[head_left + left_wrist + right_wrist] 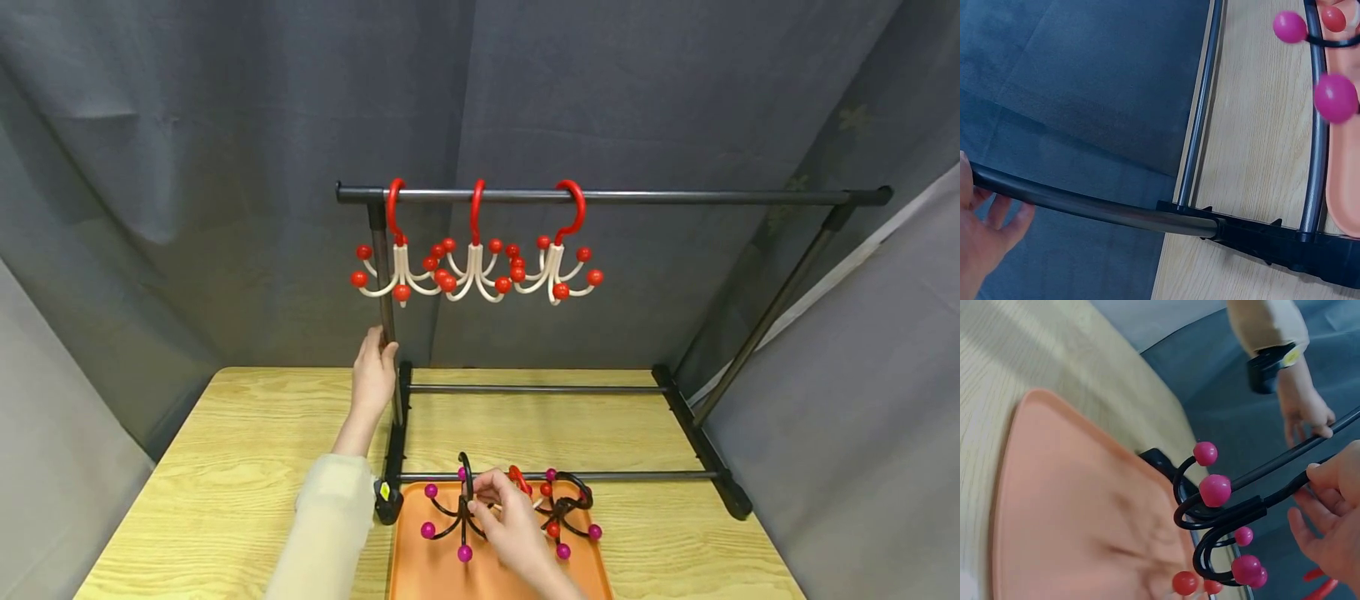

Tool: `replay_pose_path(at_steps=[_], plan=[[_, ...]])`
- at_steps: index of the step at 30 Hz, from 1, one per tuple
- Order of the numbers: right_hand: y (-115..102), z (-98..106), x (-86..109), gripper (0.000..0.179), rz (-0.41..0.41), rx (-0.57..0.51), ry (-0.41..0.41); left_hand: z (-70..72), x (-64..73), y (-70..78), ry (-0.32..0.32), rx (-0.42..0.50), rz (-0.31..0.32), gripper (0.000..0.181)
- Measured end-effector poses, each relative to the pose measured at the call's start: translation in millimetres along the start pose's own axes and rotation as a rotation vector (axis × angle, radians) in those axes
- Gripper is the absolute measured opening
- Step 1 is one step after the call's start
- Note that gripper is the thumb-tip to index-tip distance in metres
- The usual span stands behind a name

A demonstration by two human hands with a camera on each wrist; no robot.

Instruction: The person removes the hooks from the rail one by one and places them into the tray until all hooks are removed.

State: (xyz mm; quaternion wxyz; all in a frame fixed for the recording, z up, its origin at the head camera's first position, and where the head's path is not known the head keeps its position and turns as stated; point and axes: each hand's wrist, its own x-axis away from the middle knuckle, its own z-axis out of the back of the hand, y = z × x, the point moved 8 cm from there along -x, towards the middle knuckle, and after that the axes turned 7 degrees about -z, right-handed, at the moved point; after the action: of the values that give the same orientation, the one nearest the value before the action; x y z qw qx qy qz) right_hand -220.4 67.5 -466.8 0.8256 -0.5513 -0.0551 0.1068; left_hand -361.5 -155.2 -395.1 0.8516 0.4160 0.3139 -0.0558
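Black hanger: hook partly hidden by the right hand, whose fingers pinched it closely over an orange tray, cut off at the head view's bottom. Arms glossy, curved, magenta-tipped. Left hand, outstretched, curled its fingers round 1 smooth, dark post.

you have room along the top bar right of the three white hangers; between them, red balls crowd the gaps, the left hand blocks the left post, and the low front bar crosses by the tray
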Motion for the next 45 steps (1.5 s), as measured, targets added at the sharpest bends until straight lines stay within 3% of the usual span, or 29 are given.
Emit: replay_pose_path(at_steps=[9,15,23,32,39,45], plan=[[20,-15,-9.8,0.014,-0.015,0.046,-0.033,-2.0,1.3,-2.5,-0.010,0.003,0.016,0.029],[32,-18,-13.7,0.016,-0.025,0.115,0.021,-2.6,0.5,-3.3,-0.007,0.010,0.019,0.028],[46,-19,-12.6,0.017,-0.051,0.085,0.056,-1.1,1.2,-1.5,0.003,0.014,0.014,0.026],[46,-19,-8.3,0.019,-0.070,0.048,0.061,0.1,1.3,-0.8,-0.014,0.015,0.018,0.027],[21,-2,-5.8,0.025,-0.044,0.076,0.107,0.0,1.8,-1.5,-0.028,0.026,0.024,0.027],[-38,42,-8.2,0.020,0.157,0.126,0.255,0.0,3.0,-0.8,-0.022,0.035,0.017,0.027]])
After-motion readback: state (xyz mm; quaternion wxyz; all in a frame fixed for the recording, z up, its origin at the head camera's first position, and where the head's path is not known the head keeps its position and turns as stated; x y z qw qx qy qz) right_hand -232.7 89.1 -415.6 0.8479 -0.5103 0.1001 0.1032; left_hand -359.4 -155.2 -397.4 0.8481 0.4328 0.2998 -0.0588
